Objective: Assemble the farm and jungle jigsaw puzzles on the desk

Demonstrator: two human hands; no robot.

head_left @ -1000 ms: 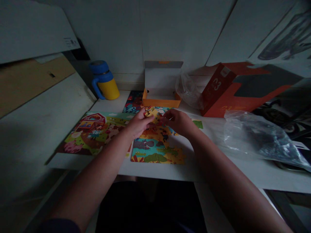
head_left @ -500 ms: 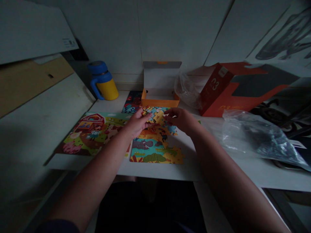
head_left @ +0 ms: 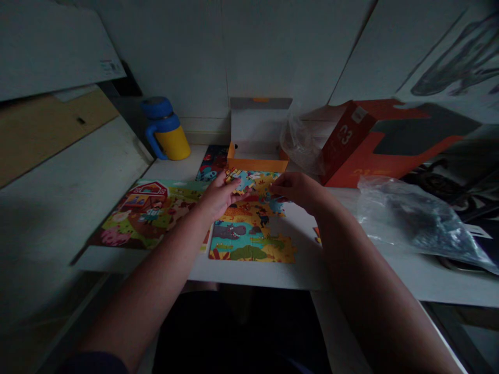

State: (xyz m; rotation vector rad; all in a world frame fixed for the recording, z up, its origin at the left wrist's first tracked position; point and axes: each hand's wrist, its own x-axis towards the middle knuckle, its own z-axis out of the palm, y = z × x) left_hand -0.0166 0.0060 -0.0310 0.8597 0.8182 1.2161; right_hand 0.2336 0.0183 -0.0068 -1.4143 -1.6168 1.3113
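A partly built jigsaw [head_left: 249, 228] with animals lies on the white table [head_left: 273, 272] in front of me. My left hand [head_left: 218, 196] rests at its upper left edge, fingers curled on a block of joined yellow and blue pieces [head_left: 249, 182]. My right hand [head_left: 298, 191] sits at the upper right edge, fingers bent and pinching the same block. A finished farm jigsaw [head_left: 150, 210] with a red barn lies to the left.
An open orange puzzle box [head_left: 255, 156] stands behind the jigsaw, a dark jigsaw [head_left: 213, 162] beside it. A yellow and blue bottle [head_left: 166, 130] is back left. An orange carton [head_left: 370, 143] and clear plastic bags [head_left: 413, 218] lie right. A slanted board [head_left: 58, 192] rises left.
Both hands have moved a little away from me toward the orange box, carrying the joined block down onto the jigsaw's top edge. A small piece near my right forearm has come into view.
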